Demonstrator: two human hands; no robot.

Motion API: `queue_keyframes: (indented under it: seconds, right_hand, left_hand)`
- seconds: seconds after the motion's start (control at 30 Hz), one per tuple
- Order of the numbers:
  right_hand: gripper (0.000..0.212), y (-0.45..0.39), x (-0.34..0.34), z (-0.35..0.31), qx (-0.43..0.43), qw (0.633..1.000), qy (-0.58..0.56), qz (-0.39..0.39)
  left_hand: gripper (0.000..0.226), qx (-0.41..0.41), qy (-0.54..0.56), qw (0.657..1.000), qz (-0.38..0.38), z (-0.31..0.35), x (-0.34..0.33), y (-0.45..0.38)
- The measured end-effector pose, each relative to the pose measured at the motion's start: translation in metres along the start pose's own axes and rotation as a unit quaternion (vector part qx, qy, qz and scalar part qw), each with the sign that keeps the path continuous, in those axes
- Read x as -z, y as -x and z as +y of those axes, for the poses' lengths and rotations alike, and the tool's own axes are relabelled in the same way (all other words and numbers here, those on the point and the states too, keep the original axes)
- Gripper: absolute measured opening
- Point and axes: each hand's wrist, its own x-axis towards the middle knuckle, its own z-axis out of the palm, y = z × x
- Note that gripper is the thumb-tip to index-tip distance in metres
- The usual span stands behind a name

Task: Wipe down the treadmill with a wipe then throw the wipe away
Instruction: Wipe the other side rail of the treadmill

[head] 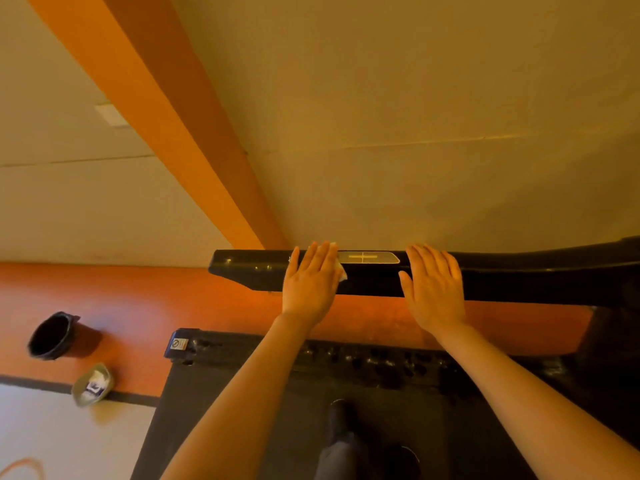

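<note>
The treadmill's black console bar [502, 278] runs across the middle of the head view, with a grey control panel [369, 257] marked by a yellow cross. My left hand [311, 282] lies flat on the bar left of that panel, fingers straight, pressing a white wipe [341, 270] that peeks out under its right edge. To the right of the panel, my right hand [434, 285] rests flat on the bar, holding nothing. Below, the black treadmill deck [242, 393] carries my shoes [341, 420].
A black bin [52, 336] stands on the orange floor strip at the left. Just below it sits a wipes pack [92, 384]. A beige wall with an orange beam rises right behind the console. The treadmill's right upright [609, 341] closes off the right side.
</note>
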Motion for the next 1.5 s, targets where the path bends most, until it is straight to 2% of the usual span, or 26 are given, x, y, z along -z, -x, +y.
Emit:
queue_keyframes:
  seconds: [0.1, 0.2, 0.4, 0.5, 0.7, 0.83, 1.03, 1.13, 1.23, 1.33, 1.5]
  right_hand:
    - [0.063, 0.001, 0.000, 0.000, -0.001, 1.000, 0.002, -0.004]
    - [0.062, 0.001, 0.000, -0.002, -0.008, 1.000, 0.010, -0.002]
    - [0.061, 0.002, -0.001, -0.004, -0.022, 1.000, 0.020, -0.005]
    - [0.064, 0.001, -0.001, -0.005, -0.032, 0.999, 0.015, -0.004]
    - [0.084, -0.002, 0.001, -0.018, -0.057, 0.997, 0.045, -0.021]
    - [0.088, -0.014, -0.003, -0.044, -0.019, 0.996, 0.075, -0.053]
    - [0.085, -0.031, -0.016, -0.124, 0.083, 0.994, 0.031, -0.069]
    - [0.090, -0.031, -0.024, -0.143, 0.058, 0.994, 0.012, -0.091]
    - [0.080, -0.028, -0.028, -0.144, 0.037, 0.997, 0.015, -0.073]
    - [0.075, -0.026, -0.032, -0.144, 0.026, 0.997, 0.005, -0.069]
    - [0.086, -0.025, -0.037, -0.146, 0.013, 0.998, -0.020, -0.054]
  left_hand:
    - [0.055, 0.016, -0.018, 1.000, -0.010, -0.007, 0.002, -0.001]
    - [0.053, 0.013, 0.018, 1.000, -0.010, 0.009, 0.005, -0.011]
    - [0.053, -0.093, 0.037, 0.995, -0.006, 0.042, 0.002, -0.024]
    - [0.056, -0.093, 0.019, 0.995, -0.007, 0.018, -0.002, -0.023]
    - [0.068, -0.055, 0.011, 0.998, 0.021, -0.051, -0.012, -0.008]
    - [0.071, -0.053, 0.020, 0.998, 0.018, -0.058, -0.010, -0.008]
    - [0.064, -0.072, 0.009, 0.997, 0.035, -0.079, -0.008, -0.004]
    - [0.056, -0.037, 0.004, 0.999, 0.030, -0.114, -0.011, 0.003]
    - [0.051, -0.015, 0.016, 0.999, 0.037, -0.142, -0.012, 0.010]
    - [0.050, -0.024, 0.033, 0.998, 0.038, -0.135, -0.008, 0.007]
    - [0.053, -0.090, 0.021, 0.996, 0.021, -0.094, -0.005, -0.005]
